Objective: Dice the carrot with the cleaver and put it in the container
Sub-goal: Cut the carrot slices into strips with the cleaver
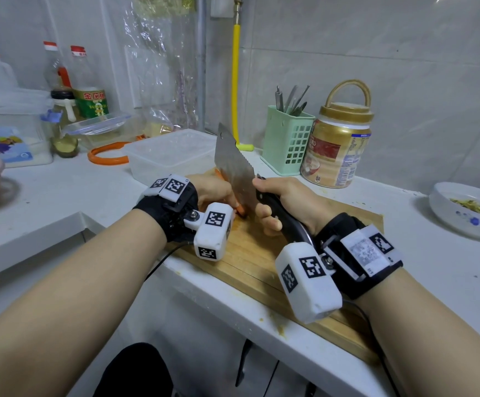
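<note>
On cutting board (250, 253): 1 carrot (240, 209) under left hand (213, 193) grip; right hand (284, 202) grip holding 1 cleaver (234, 164).

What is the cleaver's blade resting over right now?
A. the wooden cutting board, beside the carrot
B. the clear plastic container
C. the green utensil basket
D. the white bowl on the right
A: the right hand grips the cleaver with its blade down by the carrot held by the left hand on the wooden cutting board.
</note>
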